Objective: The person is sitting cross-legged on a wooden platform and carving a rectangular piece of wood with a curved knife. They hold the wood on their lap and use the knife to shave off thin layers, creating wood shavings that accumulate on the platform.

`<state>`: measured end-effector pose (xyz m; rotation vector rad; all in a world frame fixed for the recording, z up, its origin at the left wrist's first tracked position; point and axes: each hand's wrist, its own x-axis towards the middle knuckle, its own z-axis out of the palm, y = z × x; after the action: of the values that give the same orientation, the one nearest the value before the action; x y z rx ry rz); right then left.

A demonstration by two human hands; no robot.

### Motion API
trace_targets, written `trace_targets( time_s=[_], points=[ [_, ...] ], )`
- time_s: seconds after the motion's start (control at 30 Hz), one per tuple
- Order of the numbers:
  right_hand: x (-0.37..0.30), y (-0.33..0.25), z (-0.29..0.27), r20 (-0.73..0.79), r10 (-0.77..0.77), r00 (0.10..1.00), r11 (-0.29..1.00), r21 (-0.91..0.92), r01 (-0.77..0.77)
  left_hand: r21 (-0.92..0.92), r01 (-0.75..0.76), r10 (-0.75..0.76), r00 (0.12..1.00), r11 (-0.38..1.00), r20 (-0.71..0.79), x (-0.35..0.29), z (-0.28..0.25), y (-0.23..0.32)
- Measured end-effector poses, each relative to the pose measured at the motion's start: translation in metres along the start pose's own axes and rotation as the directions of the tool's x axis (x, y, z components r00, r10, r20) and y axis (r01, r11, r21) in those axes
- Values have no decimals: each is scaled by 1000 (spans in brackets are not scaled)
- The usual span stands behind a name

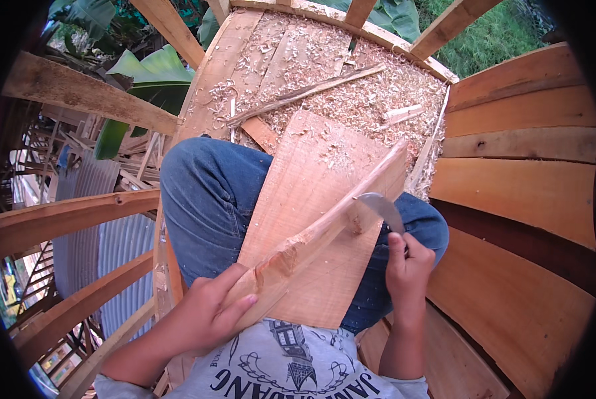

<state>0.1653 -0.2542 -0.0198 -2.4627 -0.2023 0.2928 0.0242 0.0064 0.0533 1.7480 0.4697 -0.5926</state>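
Note:
A long piece of wood (304,243) slants from my lap up to the far right, its near end rough and chipped. My left hand (221,302) grips that near end, thumb on the side facing me. In my right hand (407,259) is a knife with a curved blade (384,209); the fingers wrap its handle, which they mostly hide. The blade's tip meets or nearly meets the wood's right side; I cannot tell which. Under the wood lies a wide flat board (324,292) across my jeans-clad legs (208,186), with a few shavings at its far end.
Wood shavings (324,46) cover the plank floor beyond my knees. A long thin stick (304,93) lies among them. A plank wall (517,179) stands close on my right. To the left, open wooden rails (71,216) look down on corrugated sheets (121,246) and scrap timber.

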Motion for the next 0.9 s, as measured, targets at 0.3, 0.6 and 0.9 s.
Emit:
trace_targets(
  time_s=[0.3, 0.6, 0.9],
  points=[
    [-12, -20, 29, 54, -220, 974, 971, -87, 224, 35, 1, -1, 1000, 999, -2, 3, 3, 0],
    [-9, 0, 20, -14, -125, 992, 981, -154, 121, 30, -7, 7, 1000, 1000, -2, 6, 3, 0],
    [8, 9, 1, -83, 68, 994, 997, -24, -71, 25, -8, 9, 999, 1000, -51, -9, 2, -11]
  ],
)
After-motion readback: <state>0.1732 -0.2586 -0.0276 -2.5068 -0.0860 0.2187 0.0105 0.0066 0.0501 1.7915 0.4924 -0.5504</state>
